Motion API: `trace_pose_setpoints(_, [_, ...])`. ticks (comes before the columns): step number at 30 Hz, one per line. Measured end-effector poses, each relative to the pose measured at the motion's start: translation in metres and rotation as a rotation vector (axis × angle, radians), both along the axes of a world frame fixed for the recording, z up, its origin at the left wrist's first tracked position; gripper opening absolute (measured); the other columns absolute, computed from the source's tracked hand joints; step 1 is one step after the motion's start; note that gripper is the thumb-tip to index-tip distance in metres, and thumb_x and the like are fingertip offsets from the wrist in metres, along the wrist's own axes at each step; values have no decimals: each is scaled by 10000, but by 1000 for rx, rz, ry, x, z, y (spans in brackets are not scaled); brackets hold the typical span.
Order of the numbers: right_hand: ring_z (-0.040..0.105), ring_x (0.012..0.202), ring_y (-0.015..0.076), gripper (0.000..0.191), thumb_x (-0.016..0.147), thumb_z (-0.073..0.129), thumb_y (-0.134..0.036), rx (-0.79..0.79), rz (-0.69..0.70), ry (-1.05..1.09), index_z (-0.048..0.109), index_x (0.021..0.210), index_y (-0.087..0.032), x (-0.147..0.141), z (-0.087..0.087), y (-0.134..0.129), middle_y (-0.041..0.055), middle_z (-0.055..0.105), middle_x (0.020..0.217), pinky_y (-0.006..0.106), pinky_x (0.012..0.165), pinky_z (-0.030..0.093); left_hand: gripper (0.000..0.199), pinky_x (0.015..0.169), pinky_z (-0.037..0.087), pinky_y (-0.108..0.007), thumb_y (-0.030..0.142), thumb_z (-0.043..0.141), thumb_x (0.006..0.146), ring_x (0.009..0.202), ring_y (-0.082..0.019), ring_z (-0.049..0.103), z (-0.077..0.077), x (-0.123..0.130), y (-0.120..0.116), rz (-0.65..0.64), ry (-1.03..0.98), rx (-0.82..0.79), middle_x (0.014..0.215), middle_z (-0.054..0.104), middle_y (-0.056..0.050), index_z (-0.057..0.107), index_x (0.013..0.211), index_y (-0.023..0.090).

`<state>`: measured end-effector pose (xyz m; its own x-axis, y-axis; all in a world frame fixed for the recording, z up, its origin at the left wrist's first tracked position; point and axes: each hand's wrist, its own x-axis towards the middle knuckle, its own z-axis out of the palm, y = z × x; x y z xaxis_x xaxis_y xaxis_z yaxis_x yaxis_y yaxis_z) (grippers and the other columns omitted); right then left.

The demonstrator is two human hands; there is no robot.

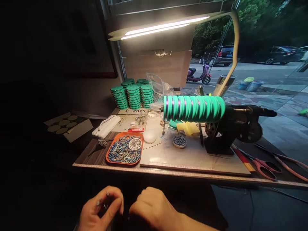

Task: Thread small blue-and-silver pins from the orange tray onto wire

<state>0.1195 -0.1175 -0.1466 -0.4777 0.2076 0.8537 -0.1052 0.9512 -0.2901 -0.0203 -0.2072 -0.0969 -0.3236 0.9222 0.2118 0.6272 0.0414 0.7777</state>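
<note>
Below the table's front edge, my left hand (102, 208) is held with curled fingers, and a few small shiny metal pieces (99, 202) sit between them. Beside it is my right hand (154, 205), closed with its back toward me; what its fingers hold, if anything, is hidden. A gap separates the two hands. Nearest above them on the table is an orange tray (108, 157) of blue and grey little cylinders. Inside that tray stands a small round dish (135, 144) of tiny silvery bits.
A hand-crank winder (218, 134) carries a row of green foam spools (193, 108). More green spools (133, 96) are stacked behind. A round tub (179, 141) of dark beads, a white lid (149, 136), scissors (264, 168) and pliers (288, 163) lie around. A lamp (166, 25) hangs overhead.
</note>
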Motion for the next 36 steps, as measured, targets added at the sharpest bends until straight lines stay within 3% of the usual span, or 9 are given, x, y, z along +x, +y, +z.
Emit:
trace_pose_setpoints(4, [438, 538, 40, 268, 898, 377, -324, -279, 53, -33, 523, 735, -169, 8, 4, 1, -32, 555, 580, 156, 526, 306, 136, 702, 477, -197, 309, 565, 796, 766, -151, 649, 22, -15, 44, -24, 318, 30, 807, 697, 5, 667, 808, 218])
trace_pose_setpoints(9, [465, 552, 35, 283, 886, 398, -323, -405, 56, -85, 559, 718, -162, 18, 3, 0, -23, 569, 585, 144, 541, 324, 188, 595, 446, -270, 178, 503, 810, 764, -194, 646, 31, -17, 93, -250, 837, -303, 947, 655, -21, 660, 902, 223])
trace_pose_setpoints(12, [478, 564, 27, 271, 882, 409, -314, -446, 54, -114, 563, 719, -161, 21, 4, 1, -30, 580, 600, 133, 552, 337, 152, 576, 428, -274, 214, 515, 815, 757, -205, 644, 31, -16, 105, -309, 943, -360, 922, 644, -33, 657, 870, 215])
trace_pose_setpoints(21, [485, 536, 32, 335, 890, 384, -347, -470, 35, -73, 575, 693, -155, 21, 6, 1, -22, 583, 578, 144, 536, 345, 187, 536, 365, -243, 201, 471, 828, 713, -172, 616, 28, -20, 110, -384, 938, -304, 883, 638, -26, 655, 858, 223])
trace_pose_setpoints(27, [492, 531, 33, 356, 890, 379, -352, -503, 34, -59, 584, 681, -150, 21, 8, 1, -13, 580, 568, 141, 523, 350, 138, 602, 399, -236, 209, 507, 801, 719, -166, 611, 22, -25, 112, -403, 794, -224, 833, 646, -27, 644, 790, 200])
trace_pose_setpoints(31, [519, 576, 30, 295, 873, 420, -302, -633, 34, -85, 602, 714, -135, 29, 10, 4, 0, 599, 619, 119, 558, 384, 143, 658, 423, -221, 239, 484, 819, 718, -146, 596, 24, -31, 106, -313, 641, -133, 760, 644, -18, 591, 757, 168])
trace_pose_setpoints(34, [542, 613, 30, 251, 852, 455, -270, -775, 8, -106, 606, 718, -120, 36, 13, 6, 10, 611, 656, 103, 586, 409, 216, 530, 407, -215, 330, 469, 837, 540, -116, 540, 26, -34, 94, -191, 500, -102, 744, 661, -12, 589, 770, 163])
trace_pose_setpoints(36, [550, 623, 32, 247, 845, 464, -269, -836, -7, -110, 611, 720, -114, 39, 15, 7, 14, 613, 663, 100, 594, 419, 234, 506, 406, -218, 368, 490, 829, 519, -115, 542, 25, -31, 80, -129, 337, -111, 781, 683, -16, 610, 809, 168])
